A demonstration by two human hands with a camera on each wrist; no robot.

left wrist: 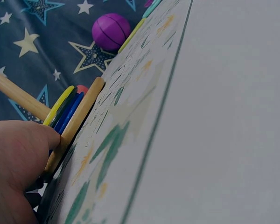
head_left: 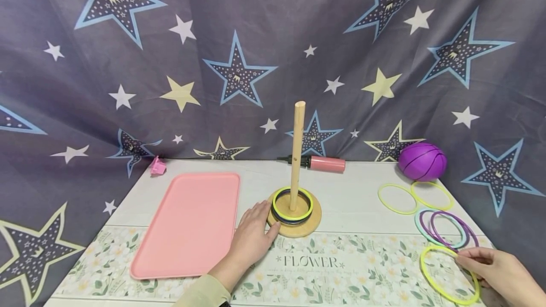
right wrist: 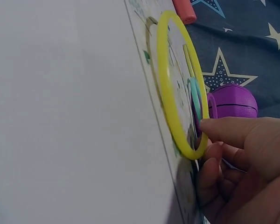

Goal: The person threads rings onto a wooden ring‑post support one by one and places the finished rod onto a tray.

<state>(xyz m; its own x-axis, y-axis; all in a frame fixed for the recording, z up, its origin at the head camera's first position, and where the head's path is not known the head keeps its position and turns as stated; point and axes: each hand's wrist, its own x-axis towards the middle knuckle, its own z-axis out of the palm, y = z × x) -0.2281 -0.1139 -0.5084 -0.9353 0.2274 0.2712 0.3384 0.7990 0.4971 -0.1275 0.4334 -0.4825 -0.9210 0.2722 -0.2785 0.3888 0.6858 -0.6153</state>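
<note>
Seen from my head, a white bench with a floral band reading "FLOWER" stands before a dark, star-patterned cloth. Near its middle, a wooden post rises upright from a round wooden base. Around the post, a yellow ring lies on top of darker ones, including a blue ring, all resting on the base.

My left hand rests against the base's left side, fingers stretched along its edge and thumb spread apart to touch its front; these fingers are not curled round anything.

At the bench's right front, my right hand pinches a second yellow ring between thumb and curled fingers. The ring is tilted; I cannot tell whether its lower edge touches the surface. Just beyond it, a turquoise ring and two purple rings overlap. Farther back, two yellow-green rings lie side by side, near a purple ball.

A pink tray lies left of the base. A red and black pump lies behind the post, and a small pink object sits at the left rear corner.
</note>
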